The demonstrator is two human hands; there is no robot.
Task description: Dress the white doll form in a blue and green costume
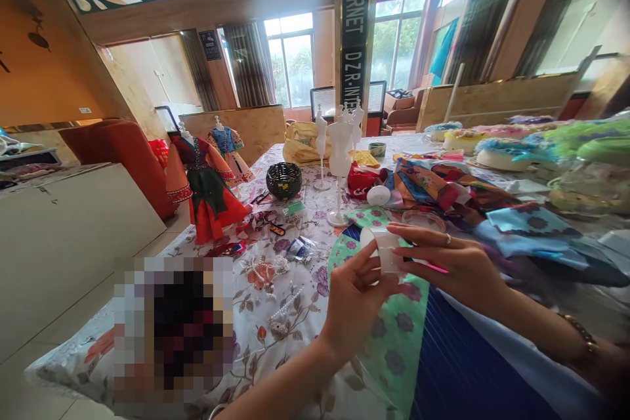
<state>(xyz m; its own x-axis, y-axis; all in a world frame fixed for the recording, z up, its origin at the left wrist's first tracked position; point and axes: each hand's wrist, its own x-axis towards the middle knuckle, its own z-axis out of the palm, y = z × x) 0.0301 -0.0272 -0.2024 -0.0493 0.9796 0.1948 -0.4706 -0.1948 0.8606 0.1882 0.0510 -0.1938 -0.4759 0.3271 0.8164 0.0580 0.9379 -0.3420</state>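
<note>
A small whitish, translucent spool-like cylinder [391, 252] is held up over the table between my two hands. From below and the left, my left hand [359, 295] has its fingers and thumb closed around it. The fingers of my right hand [447, 266], with a ring on one of them, grip its right side and top edge. Any thread on it is too fine to make out. Under the hands lie green fabric with flower motifs [403, 341] and dark blue pleated cloth [457, 354].
White mannequin stands [339, 151] rise behind my hands, near a black woven basket [284, 180]. Two dressed mannequins [209, 184] stand at the left. Colourful garments [443, 190] pile up on the right, before fluffy-trimmed items [512, 151]. Beads [268, 272] lie on the floral tablecloth [290, 367].
</note>
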